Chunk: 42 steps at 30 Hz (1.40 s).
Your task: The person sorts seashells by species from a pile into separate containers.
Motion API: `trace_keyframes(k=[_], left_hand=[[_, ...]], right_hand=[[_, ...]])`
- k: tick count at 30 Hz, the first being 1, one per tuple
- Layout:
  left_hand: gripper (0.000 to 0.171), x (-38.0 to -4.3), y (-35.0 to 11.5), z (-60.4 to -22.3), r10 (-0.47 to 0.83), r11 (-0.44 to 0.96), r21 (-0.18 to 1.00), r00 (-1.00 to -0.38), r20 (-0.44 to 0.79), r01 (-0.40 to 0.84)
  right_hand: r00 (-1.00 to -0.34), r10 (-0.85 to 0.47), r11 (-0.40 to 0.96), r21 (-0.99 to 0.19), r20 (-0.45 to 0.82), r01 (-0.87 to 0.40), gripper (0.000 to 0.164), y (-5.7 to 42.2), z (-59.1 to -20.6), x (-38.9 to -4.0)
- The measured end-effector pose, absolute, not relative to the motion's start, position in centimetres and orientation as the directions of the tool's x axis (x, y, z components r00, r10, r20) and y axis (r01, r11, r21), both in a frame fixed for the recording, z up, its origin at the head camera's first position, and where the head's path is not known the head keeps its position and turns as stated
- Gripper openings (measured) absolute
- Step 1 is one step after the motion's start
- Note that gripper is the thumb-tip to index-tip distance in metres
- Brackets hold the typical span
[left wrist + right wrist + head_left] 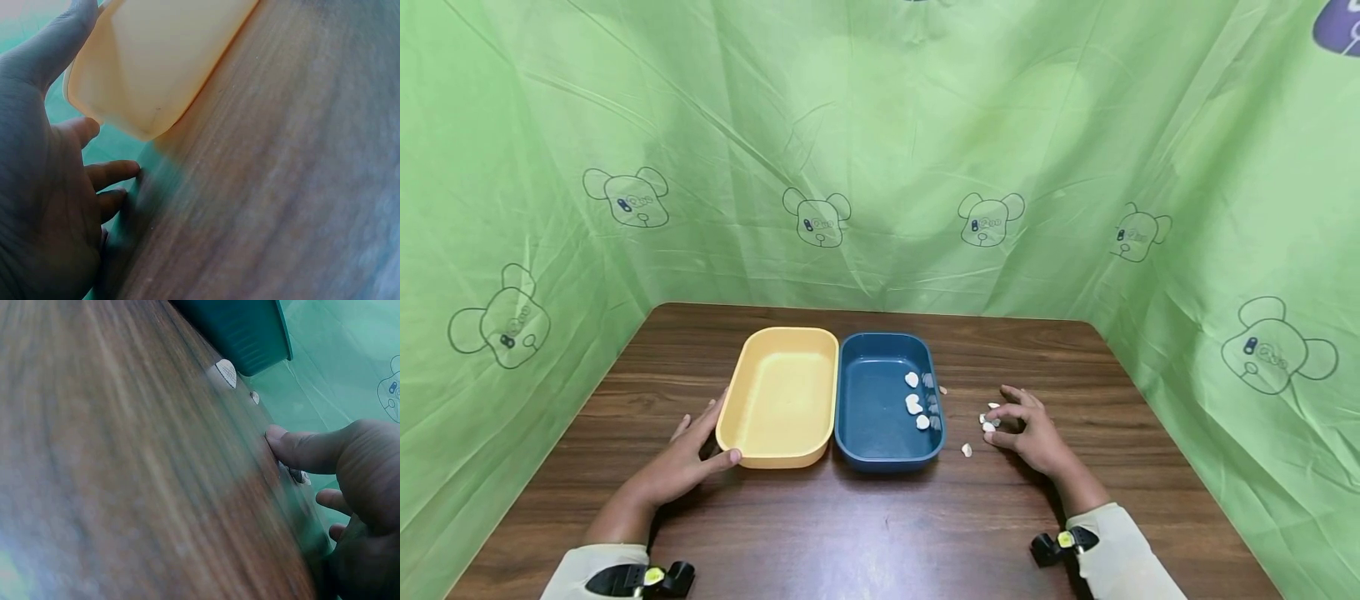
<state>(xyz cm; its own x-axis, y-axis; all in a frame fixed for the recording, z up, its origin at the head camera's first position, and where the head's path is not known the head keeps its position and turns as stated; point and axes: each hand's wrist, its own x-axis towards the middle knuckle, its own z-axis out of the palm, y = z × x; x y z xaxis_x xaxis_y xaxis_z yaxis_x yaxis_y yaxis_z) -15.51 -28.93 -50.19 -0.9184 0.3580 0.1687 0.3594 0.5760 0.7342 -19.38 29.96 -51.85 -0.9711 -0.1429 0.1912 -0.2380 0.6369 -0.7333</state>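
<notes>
My left hand rests against the near left side of a yellow tray, thumb at its corner and fingers spread along its outside. In the left wrist view the fingers are loosely extended beside the tray's wall. Over on the right, my right hand hovers low around a small cluster of white shell-like pieces, thumb and fingers parted. One loose piece shows fine ridged lines in the right wrist view. Several more white pieces lie inside the blue tray, near its right wall.
Both trays stand side by side on a dark wood table. A single white piece lies between the blue tray and my right hand, and another small one sits close by the tray's right wall. Green printed cloth surrounds the table.
</notes>
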Motion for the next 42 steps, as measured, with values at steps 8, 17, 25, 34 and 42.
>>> trace_keyframes(k=[8,17,25,34,42], left_hand=[[0.1,-15.48,-28.99,-50.4,0.354,0.583,0.736,-0.923,0.151,0.344],[0.102,-15.51,-28.91,-50.31,0.362,0.578,0.732,-0.917,0.165,0.36],[0.1,-15.57,-28.88,-50.44,0.358,0.577,0.737,-0.92,0.159,0.352],[0.1,-15.55,-28.87,-50.34,0.356,0.584,0.735,-0.923,0.149,0.344],[0.102,-15.55,-28.96,-50.31,0.355,0.585,0.735,-0.923,0.149,0.343]], right_hand=[[-0.979,-0.131,0.654,-0.728,0.157,-0.204,0.021,29.69,-51.74,-19.32],[-0.97,-0.161,0.682,-0.69,0.184,-0.244,0.021,29.73,-51.89,-19.16],[-0.961,-0.188,0.685,-0.674,0.201,-0.275,0.023,29.7,-51.88,-19.06],[-0.957,-0.219,0.686,-0.668,0.188,-0.288,0.023,29.58,-51.84,-19.14],[-0.955,-0.232,0.687,-0.663,0.185,-0.296,0.024,29.6,-51.71,-19.21]])
